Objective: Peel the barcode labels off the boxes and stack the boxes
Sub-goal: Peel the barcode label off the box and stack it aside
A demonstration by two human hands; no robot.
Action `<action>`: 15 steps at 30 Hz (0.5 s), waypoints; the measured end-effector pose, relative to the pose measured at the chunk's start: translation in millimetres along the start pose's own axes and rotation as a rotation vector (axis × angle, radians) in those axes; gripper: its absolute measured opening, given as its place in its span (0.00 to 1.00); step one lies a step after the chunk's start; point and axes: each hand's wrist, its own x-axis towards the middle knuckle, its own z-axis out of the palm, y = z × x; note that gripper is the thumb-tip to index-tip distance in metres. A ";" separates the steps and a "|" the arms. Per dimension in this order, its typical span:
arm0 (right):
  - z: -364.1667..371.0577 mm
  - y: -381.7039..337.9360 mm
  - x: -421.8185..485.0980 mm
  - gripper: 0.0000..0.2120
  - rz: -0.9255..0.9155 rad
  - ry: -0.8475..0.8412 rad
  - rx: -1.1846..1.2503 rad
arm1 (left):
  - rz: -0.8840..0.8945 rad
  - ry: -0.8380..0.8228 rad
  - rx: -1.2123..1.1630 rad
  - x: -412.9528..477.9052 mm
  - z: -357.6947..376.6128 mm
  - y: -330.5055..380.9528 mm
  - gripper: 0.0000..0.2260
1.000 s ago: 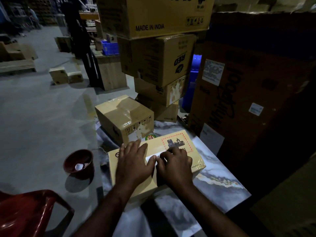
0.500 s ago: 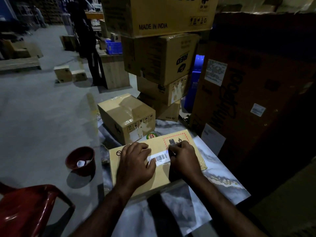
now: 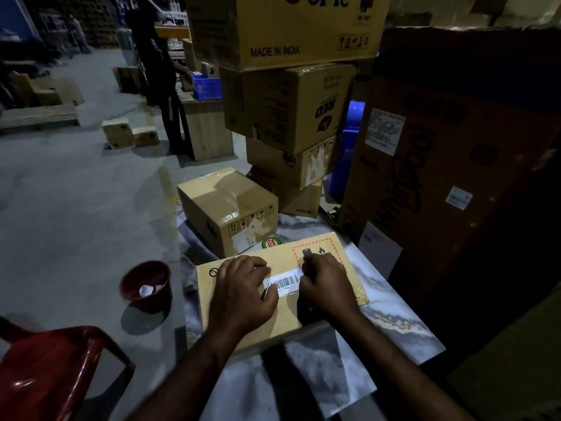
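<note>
Left hand presses the flat tan cardboard box, fingers bent. Right hand curls at the white barcode label; I cannot tell its pinch. Best peel low and slowly.

A marble-patterned sheet covers the counter. A red plastic chair stands at the lower left. Just beside the counter, a dark red bowl on the grey floor holds white paper scraps. A round green-and-red item lies on the counter, partly hidden. To the right rises a large dark carton with sideways lettering and a white printed sticker; a blue object shows at its left edge. In the background a person stands at a wooden stand bearing a blue crate. Two small blocks and a wooden pallet lie on the floor.
</note>
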 end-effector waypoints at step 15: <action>3.6 -13.7 -11.1 0.09 -0.113 -0.019 -0.159 | -0.005 -0.003 -0.014 -4.3 -2.4 2.5 0.14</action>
